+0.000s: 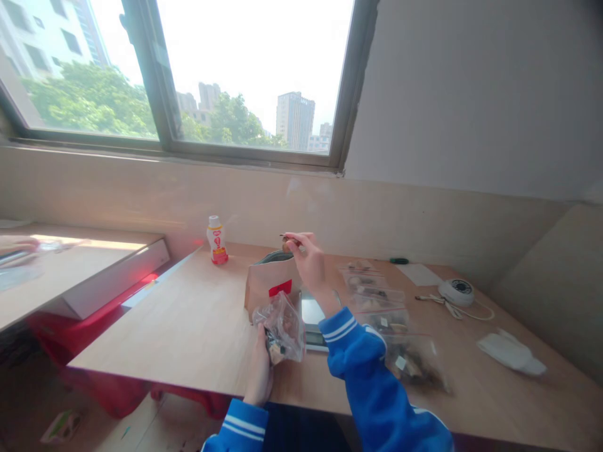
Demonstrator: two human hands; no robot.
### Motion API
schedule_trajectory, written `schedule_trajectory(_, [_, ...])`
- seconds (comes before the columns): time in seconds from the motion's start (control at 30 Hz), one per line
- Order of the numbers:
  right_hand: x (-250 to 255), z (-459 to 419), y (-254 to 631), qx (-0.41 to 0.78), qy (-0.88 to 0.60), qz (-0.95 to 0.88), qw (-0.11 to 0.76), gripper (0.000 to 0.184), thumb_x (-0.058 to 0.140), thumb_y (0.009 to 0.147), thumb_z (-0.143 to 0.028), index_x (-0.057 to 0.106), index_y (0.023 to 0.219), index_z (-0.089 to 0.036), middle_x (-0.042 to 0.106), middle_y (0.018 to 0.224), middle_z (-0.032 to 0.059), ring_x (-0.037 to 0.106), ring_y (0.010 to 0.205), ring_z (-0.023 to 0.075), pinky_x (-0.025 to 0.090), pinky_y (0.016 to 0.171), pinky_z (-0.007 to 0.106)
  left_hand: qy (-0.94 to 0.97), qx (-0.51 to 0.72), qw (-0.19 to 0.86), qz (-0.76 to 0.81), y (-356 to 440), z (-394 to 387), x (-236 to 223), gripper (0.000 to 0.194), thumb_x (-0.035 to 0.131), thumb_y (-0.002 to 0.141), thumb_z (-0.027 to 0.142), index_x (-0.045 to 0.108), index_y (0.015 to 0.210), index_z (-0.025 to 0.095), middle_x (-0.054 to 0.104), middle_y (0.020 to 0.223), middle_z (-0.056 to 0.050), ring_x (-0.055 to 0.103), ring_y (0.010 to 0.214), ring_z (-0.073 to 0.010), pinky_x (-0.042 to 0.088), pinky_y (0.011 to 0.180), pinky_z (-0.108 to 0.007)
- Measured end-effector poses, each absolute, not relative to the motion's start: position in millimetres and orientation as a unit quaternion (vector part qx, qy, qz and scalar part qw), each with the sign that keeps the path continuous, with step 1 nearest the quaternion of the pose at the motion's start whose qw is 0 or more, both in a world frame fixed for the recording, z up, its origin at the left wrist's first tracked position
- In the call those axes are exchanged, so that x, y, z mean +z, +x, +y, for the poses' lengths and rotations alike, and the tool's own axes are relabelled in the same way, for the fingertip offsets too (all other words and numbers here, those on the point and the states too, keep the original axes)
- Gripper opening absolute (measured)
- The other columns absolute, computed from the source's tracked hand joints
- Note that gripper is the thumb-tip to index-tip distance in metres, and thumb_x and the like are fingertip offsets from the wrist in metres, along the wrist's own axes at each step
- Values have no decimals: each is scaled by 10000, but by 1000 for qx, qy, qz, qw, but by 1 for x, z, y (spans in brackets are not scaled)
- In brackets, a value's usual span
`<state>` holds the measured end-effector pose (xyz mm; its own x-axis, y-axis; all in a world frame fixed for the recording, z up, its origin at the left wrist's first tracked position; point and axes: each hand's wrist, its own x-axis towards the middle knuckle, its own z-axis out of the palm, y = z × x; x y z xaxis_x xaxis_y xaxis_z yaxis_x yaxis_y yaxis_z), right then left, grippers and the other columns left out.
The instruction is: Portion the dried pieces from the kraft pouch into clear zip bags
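Right-hand fingers pinch a small brownish object, one o'clock of the brown paper bag; left hand grips a clear plastic bag, six o'clock. Slack pinch could drop the object.

Daylight enters through the window above the fingers of the right hand; sky blown white. Wall up-right of them: dim grey. Far left: sunlit glare on neighbouring table. Plastic bag below fingers glints, detail soft. Frame edges stretched.
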<state>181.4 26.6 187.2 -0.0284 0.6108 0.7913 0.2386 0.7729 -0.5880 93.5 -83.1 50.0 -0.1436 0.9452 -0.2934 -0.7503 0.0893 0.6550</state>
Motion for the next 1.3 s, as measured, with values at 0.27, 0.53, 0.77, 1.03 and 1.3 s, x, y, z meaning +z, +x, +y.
schedule_trajectory(0.27, [163,27,187,131,-269,-787,540,182,481,913,-250,654,964,-224,609,947,44,578,933,158,468,870,298,141,660,656,338,95,-89,55,636,538,797,550,497,1319,191,704,1028,-105,648,968,-289,512,855,-413])
schedule_trajectory(0.53, [164,12,190,90,-275,-816,501,212,447,907,-227,647,976,-203,578,1150,79,494,1126,192,377,1008,361,134,660,663,326,95,-85,50,619,526,810,535,491,1318,184,694,1049,-107,630,1012,-279,502,872,-417])
schedule_trajectory(0.77, [153,-23,211,237,-334,-729,549,251,397,800,-89,625,775,-193,616,809,27,587,820,162,464,770,292,145,679,645,320,93,-84,40,478,548,802,495,604,1177,203,701,1034,-75,614,1053,-262,498,889,-400])
schedule_trajectory(1.03, [95,-38,223,430,-394,-735,346,212,483,789,-146,681,864,-169,695,877,57,636,804,190,487,723,289,115,681,625,364,90,-84,34,406,562,769,356,637,1106,142,709,1013,-100,622,1041,-278,486,913,-407])
schedule_trajectory(1.3, [81,-35,209,492,-352,-750,269,393,604,813,-390,635,1148,-186,674,977,79,628,777,192,502,673,300,153,679,594,404,91,-82,30,321,572,809,248,623,1123,202,581,1291,-78,499,1230,-251,403,1036,-372])
